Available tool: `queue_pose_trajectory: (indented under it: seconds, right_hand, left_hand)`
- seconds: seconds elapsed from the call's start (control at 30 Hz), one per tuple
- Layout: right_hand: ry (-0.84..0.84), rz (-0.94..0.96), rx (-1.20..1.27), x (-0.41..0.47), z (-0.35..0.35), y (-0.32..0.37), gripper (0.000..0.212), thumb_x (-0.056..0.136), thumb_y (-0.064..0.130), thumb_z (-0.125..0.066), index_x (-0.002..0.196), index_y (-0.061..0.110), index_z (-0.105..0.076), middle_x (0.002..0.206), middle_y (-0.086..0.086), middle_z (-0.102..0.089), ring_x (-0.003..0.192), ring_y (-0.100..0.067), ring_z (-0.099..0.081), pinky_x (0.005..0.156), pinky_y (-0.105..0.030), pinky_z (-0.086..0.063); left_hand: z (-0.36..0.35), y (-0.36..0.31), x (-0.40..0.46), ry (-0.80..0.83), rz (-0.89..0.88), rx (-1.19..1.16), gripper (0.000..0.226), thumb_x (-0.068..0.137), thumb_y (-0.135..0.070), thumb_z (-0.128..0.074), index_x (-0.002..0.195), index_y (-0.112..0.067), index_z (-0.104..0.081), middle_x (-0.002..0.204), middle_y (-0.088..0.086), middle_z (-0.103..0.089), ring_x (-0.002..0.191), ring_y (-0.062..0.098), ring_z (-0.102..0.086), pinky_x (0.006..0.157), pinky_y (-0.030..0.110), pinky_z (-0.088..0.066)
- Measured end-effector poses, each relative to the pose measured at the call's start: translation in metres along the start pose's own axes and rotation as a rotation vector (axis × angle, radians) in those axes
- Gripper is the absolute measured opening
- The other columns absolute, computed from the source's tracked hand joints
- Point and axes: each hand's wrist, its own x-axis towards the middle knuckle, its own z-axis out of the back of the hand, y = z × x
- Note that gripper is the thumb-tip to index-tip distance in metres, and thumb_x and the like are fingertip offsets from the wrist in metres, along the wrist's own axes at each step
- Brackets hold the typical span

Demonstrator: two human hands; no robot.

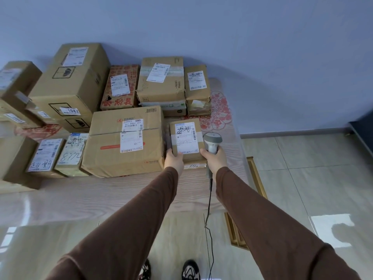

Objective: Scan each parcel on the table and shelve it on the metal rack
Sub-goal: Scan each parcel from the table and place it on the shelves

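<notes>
A small brown parcel with a white shipping label on top rests on another low parcel at the table's right side. My left hand grips its near left corner. My right hand wraps the handle of a grey barcode scanner and also presses against the parcel's near right corner. The scanner's head rises beside the parcel's right edge, and its cable hangs down toward the floor. Several more cardboard parcels cover the wooden table. No metal rack is in view.
A wide carton sits just left of the held parcel. Taller boxes stack at the back left against the wall. A red-patterned cloth lies under the right-hand parcels. Tiled floor spreads to the right, my shoes below.
</notes>
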Motion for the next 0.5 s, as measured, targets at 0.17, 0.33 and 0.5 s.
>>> queue_pose_trajectory:
  seconds: [0.17,0.33,0.5]
  right_hand:
    - [0.010,0.100,0.074,-0.023,0.021,0.021,0.027,0.091,0.015,-0.076,0.114,0.012,-0.061,0.101,-0.004,-0.068,0.092,-0.020,-0.064,0.082,-0.035,-0.053]
    - [0.015,0.210,0.167,-0.063,0.038,0.061,0.028,0.092,0.019,-0.077,0.115,0.018,-0.062,0.111,-0.004,-0.070,0.091,-0.010,-0.064,0.067,-0.017,-0.049]
    - [-0.002,0.403,0.225,-0.104,0.044,0.108,0.039,0.090,0.014,-0.078,0.126,0.015,-0.063,0.113,0.006,-0.072,0.103,-0.008,-0.068,0.091,-0.026,-0.053]
  left_hand:
    - [0.006,-0.007,-0.035,0.043,-0.160,-0.125,0.052,0.109,-0.029,-0.048,0.157,-0.017,-0.031,0.137,-0.001,-0.051,0.115,0.017,-0.050,0.096,0.029,-0.037]
    - [0.026,-0.033,-0.074,0.100,-0.341,-0.239,0.044,0.110,-0.031,-0.048,0.152,-0.024,-0.035,0.122,-0.020,-0.051,0.097,-0.025,-0.051,0.097,0.023,-0.039]
    - [0.052,-0.068,-0.112,0.158,-0.391,-0.332,0.072,0.103,-0.053,-0.054,0.164,-0.027,-0.026,0.155,-0.007,-0.046,0.141,0.008,-0.045,0.116,0.030,-0.033]
